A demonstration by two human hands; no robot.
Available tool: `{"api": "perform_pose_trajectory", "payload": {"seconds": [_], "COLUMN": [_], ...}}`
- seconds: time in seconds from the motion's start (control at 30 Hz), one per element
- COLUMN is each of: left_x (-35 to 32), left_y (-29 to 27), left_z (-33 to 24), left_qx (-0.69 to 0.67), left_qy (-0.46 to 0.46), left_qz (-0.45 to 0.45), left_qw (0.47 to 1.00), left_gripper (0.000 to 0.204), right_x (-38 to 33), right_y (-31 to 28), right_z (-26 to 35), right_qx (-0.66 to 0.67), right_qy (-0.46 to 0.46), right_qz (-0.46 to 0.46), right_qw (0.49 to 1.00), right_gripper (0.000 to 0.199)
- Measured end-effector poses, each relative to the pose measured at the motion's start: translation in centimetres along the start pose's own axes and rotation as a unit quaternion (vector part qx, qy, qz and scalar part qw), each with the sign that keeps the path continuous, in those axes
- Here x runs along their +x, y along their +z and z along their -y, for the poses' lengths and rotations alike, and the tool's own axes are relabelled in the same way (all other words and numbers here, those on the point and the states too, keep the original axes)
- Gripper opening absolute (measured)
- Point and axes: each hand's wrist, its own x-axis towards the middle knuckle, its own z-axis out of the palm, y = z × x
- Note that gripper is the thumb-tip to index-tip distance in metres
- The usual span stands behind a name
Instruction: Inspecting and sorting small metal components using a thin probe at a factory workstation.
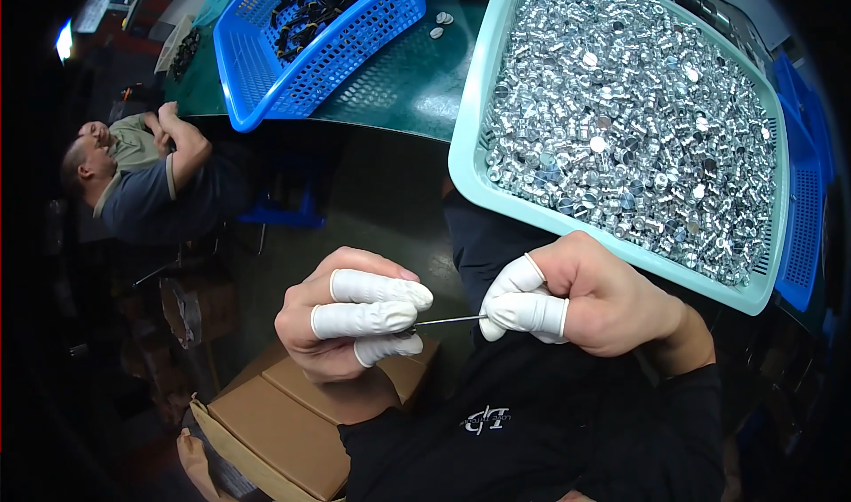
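Observation:
A thin metal rod (450, 320) runs between my two hands in front of my chest. My left hand (341, 316), with white finger cots on several fingers, is closed around the rod's left end, where a small dark part shows between the fingertips. My right hand (589, 302) pinches the other end between thumb and forefinger, both in white cots. The fingers hide both ends. Just beyond my right hand stands a pale green basket (470, 169) heaped with small shiny metal pieces (620, 121).
A blue basket (332, 81) of black-and-yellow parts stands on the green table (408, 94), near a few small pale discs (437, 33). More blue baskets (802, 227) are at far right. A cardboard box (279, 422) sits at lower left. Two people (146, 165) are at left.

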Motion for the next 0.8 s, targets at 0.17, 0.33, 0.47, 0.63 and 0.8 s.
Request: {"api": "perform_pose_trajectory", "payload": {"seconds": [0.17,0.33,0.47,0.63,0.8], "left_x": [-0.4,-1.2,-1.4,-1.2,-0.8], "left_y": [0.4,0.9,0.8,1.1,1.8], "left_z": [-0.2,-0.3,-0.5,-0.9,-0.4], "left_qx": [-0.026,-0.134,-0.254,-0.257,-0.172], "left_qy": [-0.090,-0.210,-0.297,-0.331,-0.260], "left_qz": [-0.039,-0.093,-0.106,-0.099,-0.088], "left_qw": [0.995,0.964,0.914,0.903,0.946], "left_gripper": [0.035,0.032,0.036,0.031,0.028], "right_x": [0.1,0.1,-0.1,0.1,-0.6], "right_y": [0.9,0.8,0.8,1.0,0.7], "right_z": [-1.4,-2.1,-2.2,-2.1,-2.2], "right_qx": [-0.013,-0.482,-0.597,-0.614,-0.517], "right_qy": [-0.051,-0.443,-0.504,-0.526,-0.395], "right_qz": [-0.035,-0.161,-0.178,-0.206,-0.159], "right_qw": [0.998,0.739,0.598,0.552,0.743], "right_gripper": [0.011,0.025,0.047,0.045,0.031]}}
